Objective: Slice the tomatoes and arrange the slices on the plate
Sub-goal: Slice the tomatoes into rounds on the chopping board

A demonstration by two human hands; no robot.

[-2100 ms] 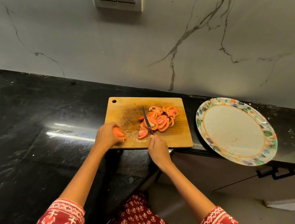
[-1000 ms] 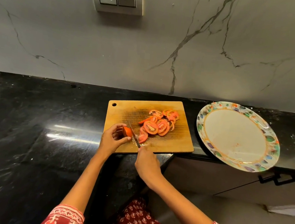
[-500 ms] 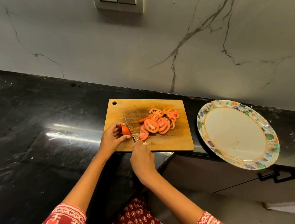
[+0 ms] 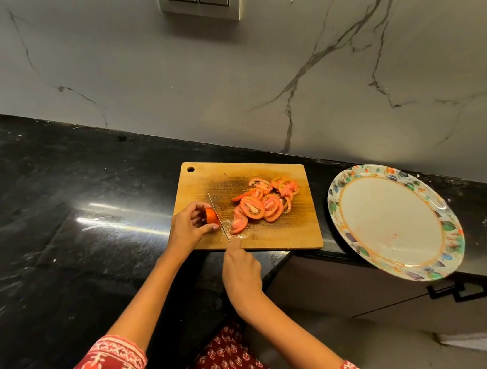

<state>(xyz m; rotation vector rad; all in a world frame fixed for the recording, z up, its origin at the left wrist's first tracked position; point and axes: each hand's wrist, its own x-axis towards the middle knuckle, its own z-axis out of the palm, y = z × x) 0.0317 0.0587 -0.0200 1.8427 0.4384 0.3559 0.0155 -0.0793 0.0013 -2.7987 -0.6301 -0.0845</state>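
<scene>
Centre of frame, wooden cutting board (image 4: 297, 237) on black counter (image 4: 47, 221): left hand (image 4: 187, 229) at the board's lower left corner, fingers pinching a small tomato end piece (image 4: 211, 216). Just right of it, knife (image 4: 218, 216) blade down against that piece, handle gripped in right hand (image 4: 240, 271). Cut tomato slices (image 4: 264, 205) heaped mid-board; patterned plate (image 4: 451, 228) at right, holding no slices.

1. A black stone countertop (image 4: 47, 221) with pale flecks and a glossy glare runs along the marble wall.
2. A wooden cutting board (image 4: 290, 239) lies on it, its near edge at the counter's front edge.
3. A round plate (image 4: 451, 228) with a floral rim sits just right of the board, apart from it, overhanging the counter's front edge.
</scene>
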